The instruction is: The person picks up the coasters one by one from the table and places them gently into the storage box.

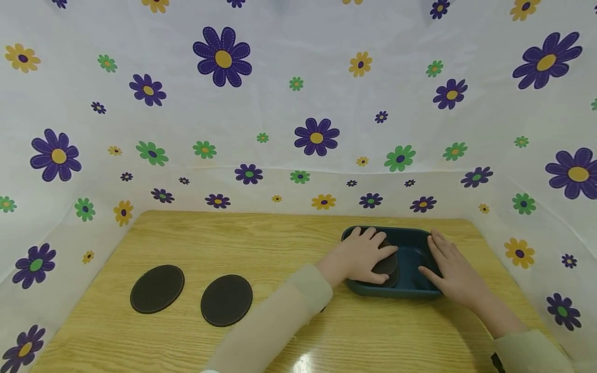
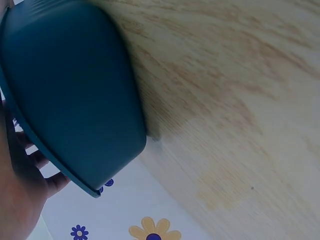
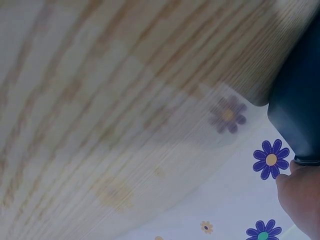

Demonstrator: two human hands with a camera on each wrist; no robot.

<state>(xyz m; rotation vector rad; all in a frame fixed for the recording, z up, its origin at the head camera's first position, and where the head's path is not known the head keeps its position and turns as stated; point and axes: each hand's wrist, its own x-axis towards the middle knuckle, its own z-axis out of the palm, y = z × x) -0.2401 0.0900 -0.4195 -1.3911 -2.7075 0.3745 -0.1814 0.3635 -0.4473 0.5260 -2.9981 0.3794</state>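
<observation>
My left hand [image 1: 363, 257] reaches into a dark teal bin [image 1: 396, 293] and spans a round black coaster [image 1: 386, 265] from above. Its thumb lies at the coaster's near edge, and the other fingers spread over the far side. Another dark disc edge shows beneath that coaster. At the bin's right end, my right hand [image 1: 459, 274] rests on the rim with straight fingers, its thumb reaching over the inside. The left wrist view shows the bin's outer wall [image 2: 70, 85] with fingers past its rim. In the right wrist view, part of the right hand [image 3: 302, 197] touches the rim.
Two more black coasters, one oval-looking at the far left [image 1: 157, 289] and one nearer the middle [image 1: 227, 300], lie flat and apart on the wood-grain table [image 1: 261, 243]. A white flower-patterned sheet [image 1: 261, 114] rises behind the table and along both sides.
</observation>
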